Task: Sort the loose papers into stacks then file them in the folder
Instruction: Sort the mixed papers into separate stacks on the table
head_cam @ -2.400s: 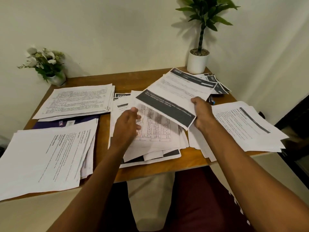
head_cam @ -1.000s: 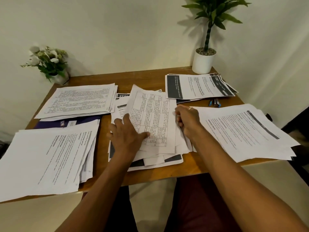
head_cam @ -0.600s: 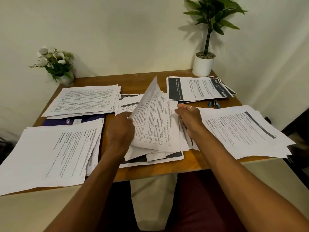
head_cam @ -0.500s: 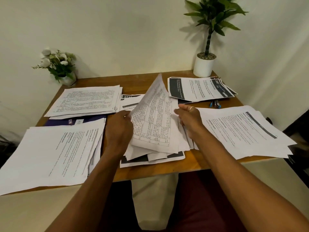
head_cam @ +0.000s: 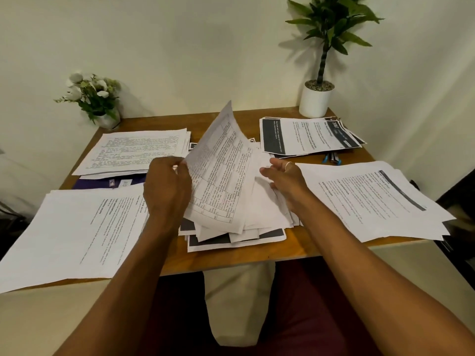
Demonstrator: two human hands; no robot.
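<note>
Left hand (head_cam: 167, 187) at centre of brown wooden table (head_cam: 290, 249), fingers pinched on left edge of white table-printed sheet (head_cam: 218, 173); sheet lifted, far corner curling upward. Right hand (head_cam: 285, 179) just beside at 3 o'clock, fingers loosely spread, resting on messy central heap of loose white papers (head_cam: 239, 227). Sorted stacks: text pages (head_cam: 133, 151) at 10 o'clock, large white stack (head_cam: 74, 229) at 8 o'clock, dark-banded sheets (head_cam: 308, 136) at 1 o'clock, headed pages (head_cam: 372, 199) at 3 o'clock. Dark blue folder (head_cam: 110, 182) lying flat between both left-side stacks, mostly covered.
</note>
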